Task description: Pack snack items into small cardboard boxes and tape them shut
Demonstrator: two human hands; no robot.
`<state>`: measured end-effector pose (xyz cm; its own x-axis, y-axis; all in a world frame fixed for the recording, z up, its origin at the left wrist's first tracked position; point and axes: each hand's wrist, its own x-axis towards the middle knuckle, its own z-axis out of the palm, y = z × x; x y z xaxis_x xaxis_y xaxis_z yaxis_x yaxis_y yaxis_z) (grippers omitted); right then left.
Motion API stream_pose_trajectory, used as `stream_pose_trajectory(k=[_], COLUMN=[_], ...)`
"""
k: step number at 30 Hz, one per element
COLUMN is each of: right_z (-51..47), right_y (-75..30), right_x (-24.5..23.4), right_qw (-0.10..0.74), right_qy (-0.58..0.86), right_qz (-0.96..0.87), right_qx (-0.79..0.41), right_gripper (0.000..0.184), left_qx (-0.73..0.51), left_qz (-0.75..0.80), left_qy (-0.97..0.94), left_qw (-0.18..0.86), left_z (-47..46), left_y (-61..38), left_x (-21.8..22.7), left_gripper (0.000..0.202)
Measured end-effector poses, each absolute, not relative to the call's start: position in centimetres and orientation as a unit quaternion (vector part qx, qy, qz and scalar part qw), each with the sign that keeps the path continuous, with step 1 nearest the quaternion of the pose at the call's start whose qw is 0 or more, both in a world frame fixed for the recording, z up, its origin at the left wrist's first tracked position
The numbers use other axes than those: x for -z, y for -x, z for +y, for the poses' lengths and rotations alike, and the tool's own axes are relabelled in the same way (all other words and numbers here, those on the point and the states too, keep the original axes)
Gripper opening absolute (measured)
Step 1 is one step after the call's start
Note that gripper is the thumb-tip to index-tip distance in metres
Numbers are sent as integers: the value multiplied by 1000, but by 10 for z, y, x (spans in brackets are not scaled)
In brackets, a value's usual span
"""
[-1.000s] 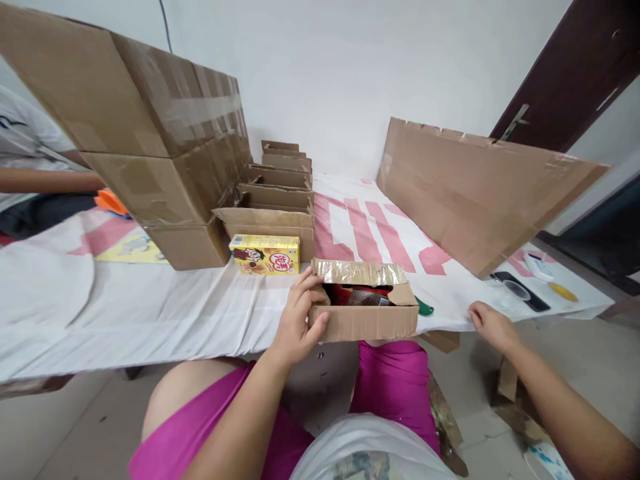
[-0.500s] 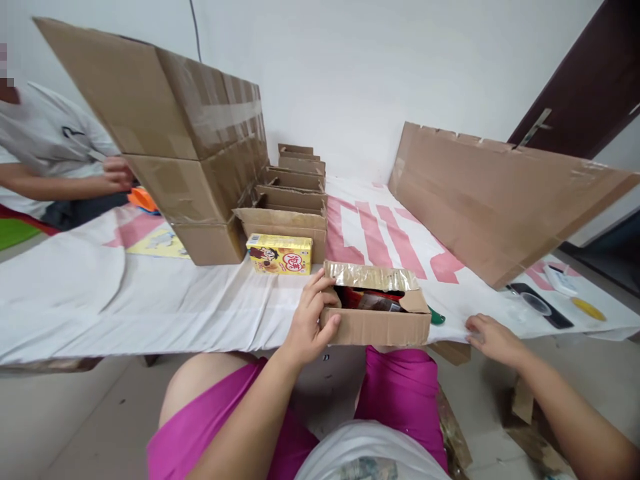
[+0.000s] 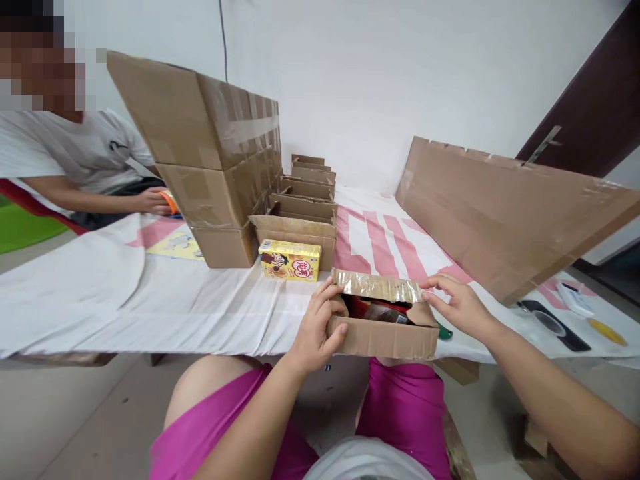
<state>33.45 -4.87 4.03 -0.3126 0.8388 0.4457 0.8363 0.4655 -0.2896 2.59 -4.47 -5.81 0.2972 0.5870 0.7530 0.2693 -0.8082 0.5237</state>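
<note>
A small open cardboard box (image 3: pixel 385 337) sits at the near edge of the white-covered table (image 3: pixel 150 307), with red and dark packets inside. My left hand (image 3: pixel 320 323) grips its left end, thumb on the front wall and fingers over the rim. My right hand (image 3: pixel 457 303) is at the box's right end, fingers bent and touching the right flap and the taped back flap. A green object (image 3: pixel 445 331) peeks out just right of the box.
A yellow snack carton (image 3: pixel 290 260) lies behind the box, before a row of open small boxes (image 3: pixel 305 200). Stacked large cartons (image 3: pixel 220 167) stand left; a cardboard sheet (image 3: pixel 505 207) leans right. Tape roll (image 3: pixel 549 322) and small items far right. Another person (image 3: pixel 75 160) sits at left.
My right hand has come up from the table edge at the right to the box's right flap. The left hand keeps its grip. The view has shifted left, revealing the other person.
</note>
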Motion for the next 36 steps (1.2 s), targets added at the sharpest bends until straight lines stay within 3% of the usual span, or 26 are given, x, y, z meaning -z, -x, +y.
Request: stream_pose_trajectory(k=[9,19,24,36], right_z=[-14,-25,-34,-30], right_y=[-288,-280,-280,-283], right_x=[-30,-34,-37,-32], right_qw=[201,155,161,162], right_qy=[496,455,415,421], right_qz=[-844,-877,-894,-891], right_qx=[-51,-2,41,40], right_gripper=[33,27,6,17], left_qx=[-515,-511,-514,-516], left_qz=[281,285,285,284], left_qy=[-794,-795,-794,-793], left_qw=[162,163,156,155], left_z=[-47,-48,-46,-47], left_y=[-25,-23,-24,-25], left_x=[57,57,58,58], left_gripper=[13,16,17,16])
